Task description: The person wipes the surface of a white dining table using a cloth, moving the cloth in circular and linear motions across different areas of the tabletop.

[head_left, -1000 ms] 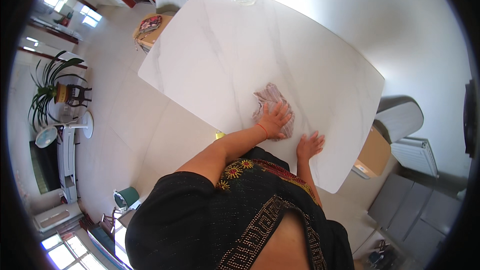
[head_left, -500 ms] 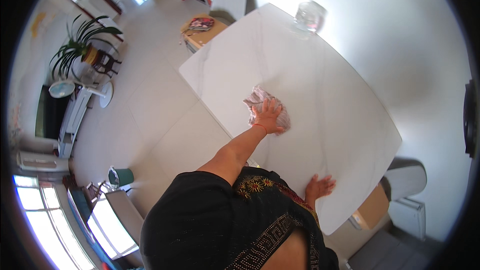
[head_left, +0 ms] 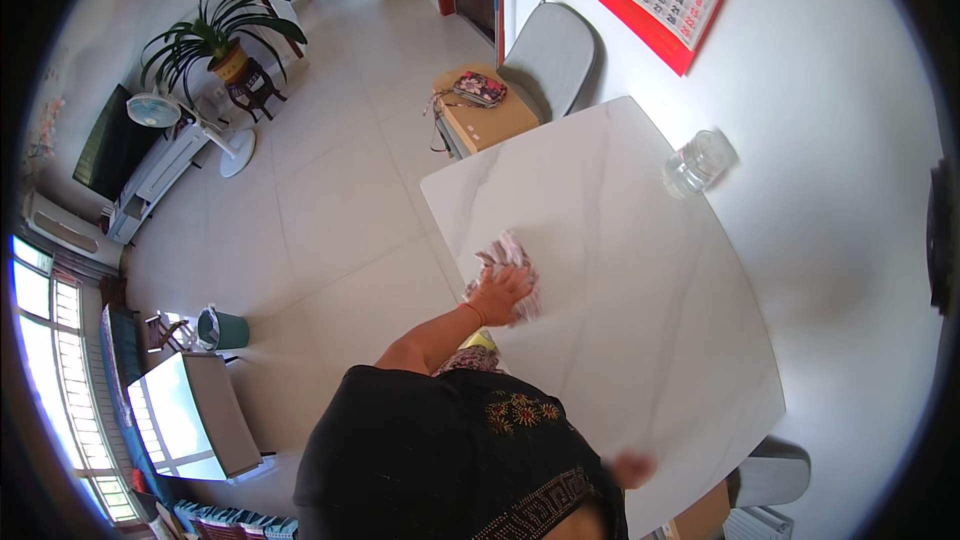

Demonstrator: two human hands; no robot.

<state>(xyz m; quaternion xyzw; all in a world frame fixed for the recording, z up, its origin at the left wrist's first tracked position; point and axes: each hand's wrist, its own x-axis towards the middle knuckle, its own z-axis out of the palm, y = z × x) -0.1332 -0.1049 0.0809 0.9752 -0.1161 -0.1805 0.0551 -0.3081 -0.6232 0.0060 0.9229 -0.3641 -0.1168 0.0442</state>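
Left hand (head_left: 497, 295) outstretched, palm flat pressing cloth (head_left: 510, 265) on white table (head_left: 640, 270) — right hand (head_left: 632, 467) blurred, grip unclear.

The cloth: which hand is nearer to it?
Left. The left hand lies flat on the cloth, near the table's left edge. The right hand rests at the table's near edge, well away from it.
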